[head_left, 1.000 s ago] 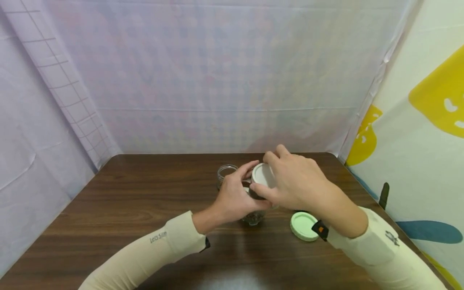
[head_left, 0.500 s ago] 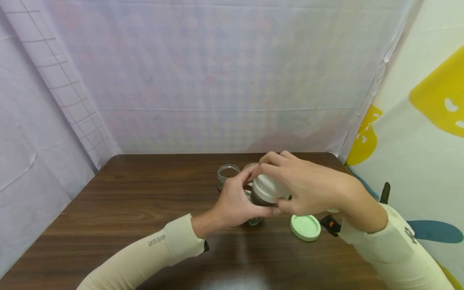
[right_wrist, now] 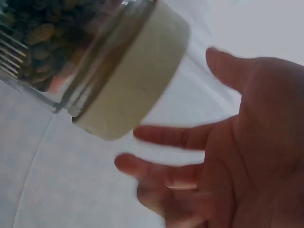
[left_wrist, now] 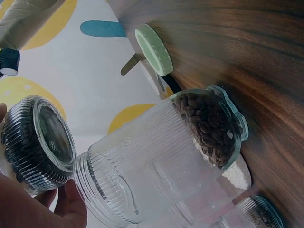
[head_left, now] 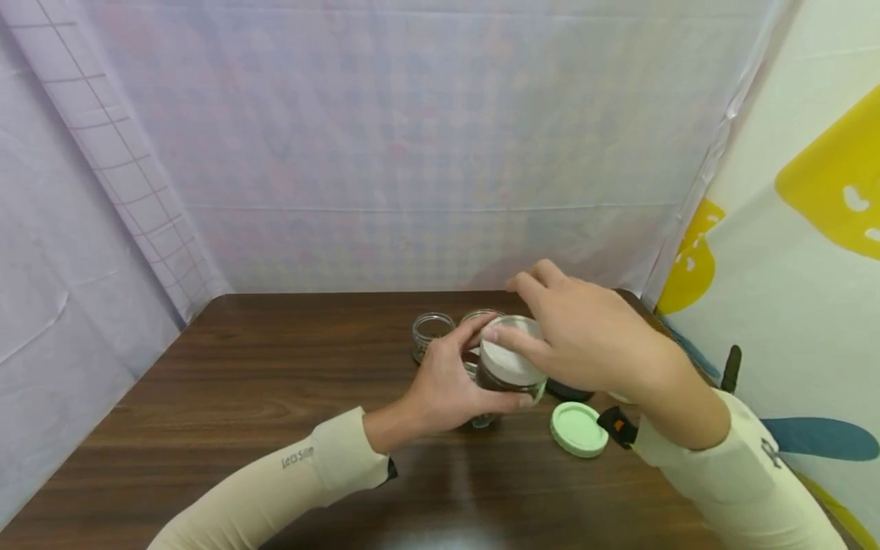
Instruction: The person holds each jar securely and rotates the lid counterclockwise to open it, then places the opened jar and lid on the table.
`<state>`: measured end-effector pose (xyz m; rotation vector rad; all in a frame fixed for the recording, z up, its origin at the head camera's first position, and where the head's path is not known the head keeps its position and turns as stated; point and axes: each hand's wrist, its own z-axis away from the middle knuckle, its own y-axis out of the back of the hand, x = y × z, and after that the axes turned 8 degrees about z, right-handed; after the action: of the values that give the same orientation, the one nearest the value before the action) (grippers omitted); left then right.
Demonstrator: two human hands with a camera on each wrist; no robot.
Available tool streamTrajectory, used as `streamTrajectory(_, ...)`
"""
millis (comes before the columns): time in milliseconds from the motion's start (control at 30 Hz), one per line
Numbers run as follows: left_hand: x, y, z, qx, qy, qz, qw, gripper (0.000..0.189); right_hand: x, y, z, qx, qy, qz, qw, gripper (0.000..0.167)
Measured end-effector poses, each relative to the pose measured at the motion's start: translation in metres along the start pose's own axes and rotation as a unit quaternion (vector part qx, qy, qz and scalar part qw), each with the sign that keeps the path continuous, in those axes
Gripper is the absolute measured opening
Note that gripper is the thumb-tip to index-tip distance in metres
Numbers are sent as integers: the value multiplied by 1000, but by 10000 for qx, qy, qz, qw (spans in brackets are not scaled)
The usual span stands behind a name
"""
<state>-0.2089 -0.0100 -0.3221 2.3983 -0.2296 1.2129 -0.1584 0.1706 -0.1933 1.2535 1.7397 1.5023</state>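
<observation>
My left hand (head_left: pixel 443 382) grips a small ribbed glass jar (left_wrist: pixel 38 142) from the side and holds it tilted above the table. Dark, seed-like pieces (right_wrist: pixel 40 35) fill much of it. A white lid (head_left: pixel 512 359) sits on its mouth. My right hand (head_left: pixel 591 328) is beside that lid, its fingers and thumb spread in the right wrist view. Whether a fingertip still touches the lid's edge cannot be told. Just below the held jar stands a tall, clear glass jar (left_wrist: pixel 137 166) with coffee beans (left_wrist: pixel 209 126) at its bottom.
A pale green lid (head_left: pixel 579 429) lies on the brown wooden table (head_left: pixel 289 367), with a black lid (head_left: pixel 569 392) behind it. Two more glass jars are farther back, one round and open (head_left: pixel 433 328). Cloth walls (head_left: pixel 412 153) close off the back and sides.
My right hand was gripping the white lid and shifting its hold around it; now its fingers have come away and spread. The left hand has kept its grip on the jar.
</observation>
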Motion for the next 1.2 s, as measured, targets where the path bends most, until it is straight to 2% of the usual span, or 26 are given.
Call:
streamTrajectory(67, 1, 0, 0, 35, 89, -14, 10000, 95, -5, 0, -2, -58, -367, 213, 9991, 81)
streamTrajectory(133, 1, 0, 0, 20, 107, 19, 9999, 94, -10, -2, -3, -146, -520, 371, 9979, 82)
streamTrajectory(267, 2, 1, -1, -81, 70, 223, 9997, 92, -15, -8, -5, -170, -454, 518, 9975, 77)
streamTrajectory(467, 4, 2, -1, -40, 68, 80, 9999, 94, -14, -8, -5, -167, -241, 525, 9982, 63)
streamTrajectory(567, 5, 2, 0, -15, 73, 44, 10000, 96, -10, -4, -3, -279, 46, 334, 9990, 57)
streamTrajectory(700, 6, 2, -1, -32, -26, 29, 10000, 93, -2, 4, 1, -445, 695, 144, 9965, 51)
streamTrajectory(900, 6, 2, -1, -66, -264, -142, 9995, 88, 8, 5, 4, -767, 1787, -273, 9805, 58)
streamTrajectory(1000, 6, 2, -1, -86, -294, -118, 9995, 86, 9, 3, 5, -885, 1999, -457, 9747, 63)
streamTrajectory(1200, 7, 2, 2, -59, -153, -167, 9997, 88, 9, 3, 4, -888, 2023, -498, 9740, 65)
